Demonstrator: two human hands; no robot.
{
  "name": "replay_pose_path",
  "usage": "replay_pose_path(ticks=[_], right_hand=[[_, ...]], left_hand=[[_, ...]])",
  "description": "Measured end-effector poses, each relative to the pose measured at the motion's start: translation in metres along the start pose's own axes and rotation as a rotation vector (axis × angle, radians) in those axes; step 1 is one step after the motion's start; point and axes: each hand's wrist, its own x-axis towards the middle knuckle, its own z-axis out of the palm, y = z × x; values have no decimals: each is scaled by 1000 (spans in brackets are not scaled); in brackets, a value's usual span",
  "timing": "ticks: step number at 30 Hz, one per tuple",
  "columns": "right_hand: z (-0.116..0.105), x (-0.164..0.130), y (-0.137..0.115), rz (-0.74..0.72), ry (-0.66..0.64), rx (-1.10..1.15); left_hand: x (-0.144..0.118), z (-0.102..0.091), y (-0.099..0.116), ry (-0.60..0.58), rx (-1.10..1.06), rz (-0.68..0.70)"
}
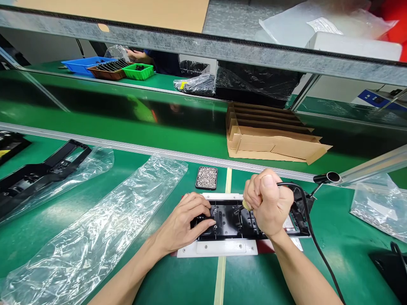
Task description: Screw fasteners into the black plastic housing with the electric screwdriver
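A long black plastic housing (227, 218) lies open side up in a white fixture (219, 247) on the green bench. My left hand (190, 220) grips its left end, fingers on the far side and thumb on the near side. Over the housing's middle, my right hand (269, 203) is closed in a fist around a corded soldering iron (245, 205). Its yellowish collar and dark tip point down and left into the housing; whether the tip touches is unclear. The black cord (308, 216) leaves the top of the fist. Behind the fixture stands a small tray of metal pieces (206, 178).
A metal tube holder (329, 178) stands right of the housing. Clear plastic bags (104, 224) and another black part (44, 171) lie left. Cardboard dividers (273, 140) rest behind, under a low shelf (203, 46). Across the bench, a person's hand (135, 55) is near bins (139, 72).
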Motion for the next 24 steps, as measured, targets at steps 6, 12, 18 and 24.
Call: replay_pose_path(ticks=[6,12,18,24], right_hand=[[-1,0,1,-11,-7,10],[0,1,2,-22,-17,19],[1,1,0,-21,-19,51],[3,1,0,-17,-18,41]], left_hand=[[0,0,0,3,-7,-2],[0,1,-1,5,-7,13],[0,1,-2,7,-13,29],[-1,1,-2,4,-17,29]])
